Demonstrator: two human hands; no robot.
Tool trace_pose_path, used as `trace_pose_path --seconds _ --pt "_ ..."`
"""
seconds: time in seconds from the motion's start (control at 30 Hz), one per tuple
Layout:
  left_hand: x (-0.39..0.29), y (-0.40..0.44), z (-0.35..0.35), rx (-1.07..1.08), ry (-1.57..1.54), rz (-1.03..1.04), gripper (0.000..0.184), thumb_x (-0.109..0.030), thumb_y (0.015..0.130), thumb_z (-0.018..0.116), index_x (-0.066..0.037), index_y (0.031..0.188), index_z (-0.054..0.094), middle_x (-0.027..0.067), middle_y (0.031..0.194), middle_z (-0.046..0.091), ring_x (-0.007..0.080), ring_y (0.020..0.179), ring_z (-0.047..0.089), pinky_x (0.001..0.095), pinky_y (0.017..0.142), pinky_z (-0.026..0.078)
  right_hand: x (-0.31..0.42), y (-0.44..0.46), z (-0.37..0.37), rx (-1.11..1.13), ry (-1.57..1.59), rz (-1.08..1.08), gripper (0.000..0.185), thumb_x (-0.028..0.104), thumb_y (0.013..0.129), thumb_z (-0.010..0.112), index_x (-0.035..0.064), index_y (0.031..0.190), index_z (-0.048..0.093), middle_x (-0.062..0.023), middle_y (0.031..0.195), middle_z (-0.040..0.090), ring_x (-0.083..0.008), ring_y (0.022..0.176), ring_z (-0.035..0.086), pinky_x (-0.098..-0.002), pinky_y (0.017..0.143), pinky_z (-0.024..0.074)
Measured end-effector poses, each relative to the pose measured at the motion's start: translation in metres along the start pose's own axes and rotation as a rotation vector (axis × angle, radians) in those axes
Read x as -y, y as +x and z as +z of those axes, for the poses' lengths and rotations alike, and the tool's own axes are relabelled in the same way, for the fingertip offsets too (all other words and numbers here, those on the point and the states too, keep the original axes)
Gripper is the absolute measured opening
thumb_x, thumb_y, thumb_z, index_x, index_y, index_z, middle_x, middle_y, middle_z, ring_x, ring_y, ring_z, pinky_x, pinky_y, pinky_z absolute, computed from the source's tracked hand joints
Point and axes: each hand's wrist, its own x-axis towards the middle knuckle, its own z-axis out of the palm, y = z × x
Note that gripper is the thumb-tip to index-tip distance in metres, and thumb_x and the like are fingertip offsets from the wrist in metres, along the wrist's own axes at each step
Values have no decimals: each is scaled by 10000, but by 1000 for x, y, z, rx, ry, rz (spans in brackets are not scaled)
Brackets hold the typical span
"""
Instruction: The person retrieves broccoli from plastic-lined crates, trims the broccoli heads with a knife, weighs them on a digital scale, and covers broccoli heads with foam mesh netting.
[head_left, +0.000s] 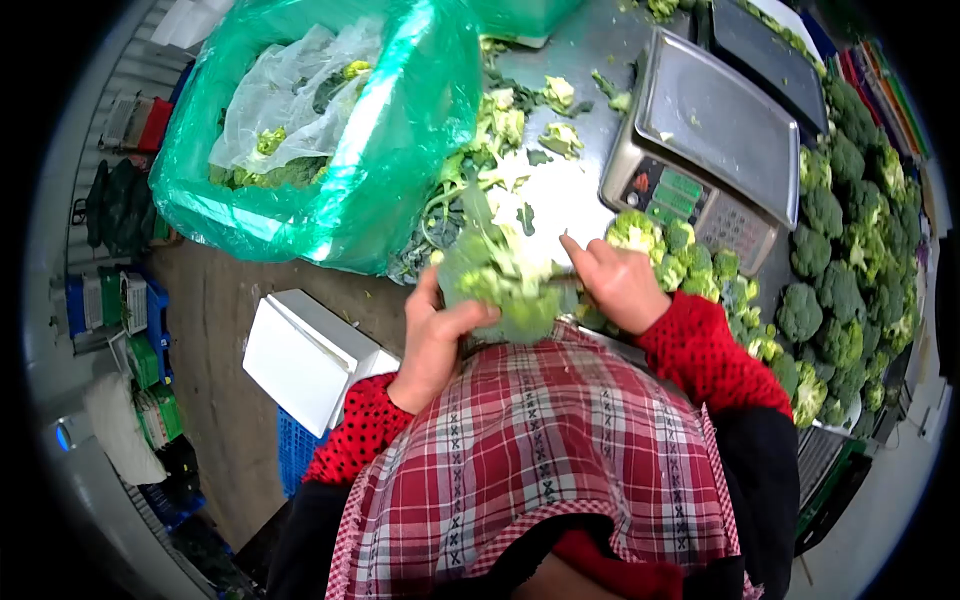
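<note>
Held over the near edge of the grey metal table (590,60): one green broccoli head with pale stalk (515,300), somewhat blurred, stalk pointing away from the wearer. Left hand (440,325): thumb and fingers closed around the head's left side. Right hand (622,287): at the head's right, forefinger extended, other fingers curled; whether they grip a blade, cannot tell. Step in hand, by judgement: trimming leaf and stalk; the next move seems to call for a firm left hold and right fingers clear of any cut. Beyond, toward the left edge: loose pale-green stalk and leaf trimmings (500,125), beside a box lined with shiny green plastic (400,130). Along the right edge: a large dark-green broccoli heap (850,250). Farther: a silver, flat-panned weighing scale (720,120).
</note>
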Motion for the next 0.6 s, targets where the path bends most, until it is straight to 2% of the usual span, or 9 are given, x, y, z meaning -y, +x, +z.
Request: trace_pose_path --seconds 0.03,0.27,0.33,0.4,0.43,0.47,0.53,0.57,0.6 --pt "8 1 -5 -47 126 -13 584 -28 708 653 48 1255 461 125 1066 599 192 962 592 312 871 476 0 -9 15 -7 17 -14 469 69 743 591 28 1210 582 -62 707 540 -217 532 604 -343 434 477" --pt "24 8 -8 -179 10 115 487 -40 735 597 60 1198 483 80 968 599 155 847 565 280 807 462 16 24 13 97 -9 67 396 41 798 560 8 1193 558 -125 737 610 -255 543 634 -368 450 507" --pt "29 -1 -19 -146 12 89 487 -49 744 577 62 1208 480 83 968 602 156 841 568 280 800 462 -13 14 40 53 -28 -74 409 50 802 561 18 1210 554 -146 751 617 -269 558 645 -374 457 519" --pt "14 -18 -24 -136 32 63 517 -59 757 528 49 1258 455 106 1020 606 176 866 590 299 817 476 -64 -10 49 403 -189 218 443 58 789 576 57 1232 559 -150 761 619 -276 568 648 -377 464 528" --pt "5 -13 -19 -149 -123 79 534 -50 751 533 39 1270 446 114 1053 603 190 897 596 315 833 484 -62 -19 48 291 -139 168 535 43 734 646 82 1260 556 -134 768 606 -296 579 618 -421 494 513" --pt "4 -13 -14 -172 -277 75 552 -40 744 538 29 1282 437 123 1086 600 205 929 602 331 848 491 -43 -8 32 270 -33 148 522 17 750 630 99 1260 562 -140 784 615 -313 607 618 -430 540 518" --pt "15 1 -21 -203 -213 111 582 -25 735 551 15 1301 421 129 1128 588 227 995 598 355 884 492 -5 21 10 29 205 182 491 4 763 610 101 1244 584 -142 775 600 -320 624 610 -402 565 511" --pt "12 4 -17 -183 -219 152 622 -7 714 578 8 1312 409 122 1141 582 227 1024 585 353 900 482 1 32 10 -81 387 244 385 81 816 610 103 1200 599 -139 776 589 -348 645 607 -413 575 508" --pt "10 4 -16 -186 -215 152 622 -7 714 578 8 1312 409 122 1141 582 227 1024 585 353 900 482 4 40 13 -150 501 253 358 150 844 654 67 1190 606 -151 812 613 -332 680 629 -402 605 518"
